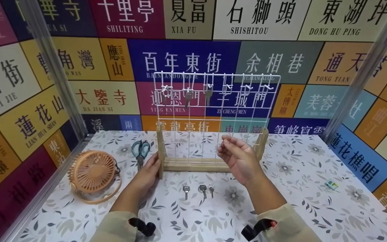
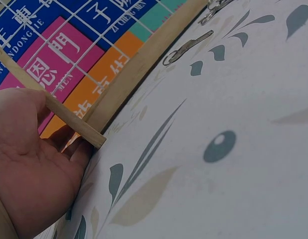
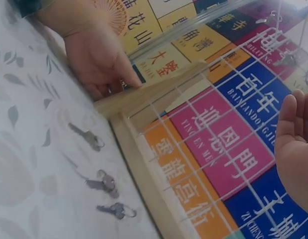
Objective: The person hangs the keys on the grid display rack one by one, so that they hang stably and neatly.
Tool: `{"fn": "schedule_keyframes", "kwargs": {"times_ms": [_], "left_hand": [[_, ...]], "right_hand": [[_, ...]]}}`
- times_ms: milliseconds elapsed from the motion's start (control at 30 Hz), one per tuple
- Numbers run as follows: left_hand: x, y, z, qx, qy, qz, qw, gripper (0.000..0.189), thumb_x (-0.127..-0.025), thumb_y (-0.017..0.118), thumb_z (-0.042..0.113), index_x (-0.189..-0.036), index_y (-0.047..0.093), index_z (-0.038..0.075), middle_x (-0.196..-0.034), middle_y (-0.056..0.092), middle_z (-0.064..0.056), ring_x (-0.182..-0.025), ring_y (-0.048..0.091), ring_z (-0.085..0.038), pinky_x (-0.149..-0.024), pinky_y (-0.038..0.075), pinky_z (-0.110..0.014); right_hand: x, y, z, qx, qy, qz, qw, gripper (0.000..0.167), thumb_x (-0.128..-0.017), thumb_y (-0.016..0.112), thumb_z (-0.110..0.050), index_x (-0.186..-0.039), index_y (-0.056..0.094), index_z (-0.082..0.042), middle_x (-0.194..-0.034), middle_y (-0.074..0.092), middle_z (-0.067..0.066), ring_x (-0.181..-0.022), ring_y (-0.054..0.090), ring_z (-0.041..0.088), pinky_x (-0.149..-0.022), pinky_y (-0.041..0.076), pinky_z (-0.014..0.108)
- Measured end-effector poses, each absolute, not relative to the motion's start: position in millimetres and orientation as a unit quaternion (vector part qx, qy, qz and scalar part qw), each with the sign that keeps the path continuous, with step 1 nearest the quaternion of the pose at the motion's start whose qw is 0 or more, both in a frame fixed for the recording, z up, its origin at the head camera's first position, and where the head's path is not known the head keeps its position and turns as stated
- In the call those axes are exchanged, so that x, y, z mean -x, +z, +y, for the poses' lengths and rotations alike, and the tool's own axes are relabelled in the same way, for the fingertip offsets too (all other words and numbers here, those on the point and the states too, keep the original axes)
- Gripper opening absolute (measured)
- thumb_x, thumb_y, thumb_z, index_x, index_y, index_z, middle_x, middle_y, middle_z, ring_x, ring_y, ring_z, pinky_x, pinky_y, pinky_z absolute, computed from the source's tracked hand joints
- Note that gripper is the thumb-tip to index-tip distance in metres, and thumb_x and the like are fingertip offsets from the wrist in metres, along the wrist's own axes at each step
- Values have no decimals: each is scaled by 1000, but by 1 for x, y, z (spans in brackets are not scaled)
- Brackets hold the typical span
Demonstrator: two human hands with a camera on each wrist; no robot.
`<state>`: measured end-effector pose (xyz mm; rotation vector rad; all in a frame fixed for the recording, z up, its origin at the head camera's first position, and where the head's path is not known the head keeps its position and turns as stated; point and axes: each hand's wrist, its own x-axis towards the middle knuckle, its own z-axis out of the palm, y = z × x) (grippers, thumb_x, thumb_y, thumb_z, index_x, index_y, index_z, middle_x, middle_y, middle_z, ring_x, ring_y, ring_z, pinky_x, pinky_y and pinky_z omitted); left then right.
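A white wire grid rack (image 1: 213,107) stands upright in a wooden stand (image 1: 193,166). My left hand (image 1: 149,169) grips the stand's left wooden upright, thumb on one side and fingers on the other. In front of the grid I hold up my right hand (image 1: 239,158), fingers loosely bent, with nothing visible in them. Keys hang from the hooks on the left half: one key (image 1: 165,95), a second key (image 1: 188,97) and a third key (image 1: 208,94). The right-hand hooks (image 1: 248,88) show no keys. Before the stand lie a key (image 1: 186,191), another key (image 1: 202,191) and a smaller key (image 1: 211,190).
An orange fan (image 1: 94,173) stands at the left of the table. Scissors with teal handles (image 1: 140,151) lie between it and the stand. A small green-and-white item (image 1: 331,185) is at the right. Sign-covered walls (image 1: 186,60) surround the flower-patterned tabletop (image 1: 301,198).
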<state>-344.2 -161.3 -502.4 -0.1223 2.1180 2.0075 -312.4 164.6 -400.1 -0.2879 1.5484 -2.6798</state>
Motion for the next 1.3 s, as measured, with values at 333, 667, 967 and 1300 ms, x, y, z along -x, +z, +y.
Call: {"fn": "schedule_keyframes", "kwargs": {"times_ms": [333, 667, 967, 1300], "left_hand": [[342, -501, -162, 48, 684, 719, 115, 54, -111, 46, 58, -162, 30, 58, -181, 20, 8, -169, 11, -26, -137, 10, -53], [344, -501, -161, 35, 687, 718, 109, 56, -113, 46, 52, -166, 29, 50, -181, 19, 7, -169, 14, -27, -137, 12, -52], [342, -502, -161, 57, 703, 699, 119, 54, -113, 48, 50, -164, 32, 53, -181, 21, 6, -169, 16, -28, -137, 13, -50], [345, -504, -161, 49, 706, 697, 113, 54, -113, 48, 50, -164, 32, 53, -181, 21, 6, -168, 18, -28, -137, 15, -49]], "right_hand": [[322, -451, 169, 77, -813, 575, 53, 18, -104, 68, -7, -120, 74, -1, -98, 74, 5, -91, 73, 18, -86, 65, 30], [339, -491, 179, 48, -731, 674, 96, 38, -99, 77, -12, -131, 70, 6, -107, 79, 9, -92, 75, 18, -84, 65, 32], [342, -508, 182, 51, -626, 773, 87, 35, -95, 81, -16, -125, 74, 2, -97, 78, -1, -82, 72, 15, -72, 58, 28], [339, -506, 185, 120, -520, 840, 104, 34, -90, 86, -16, -120, 77, -2, -105, 78, 9, -82, 68, 13, -72, 57, 26]]}}
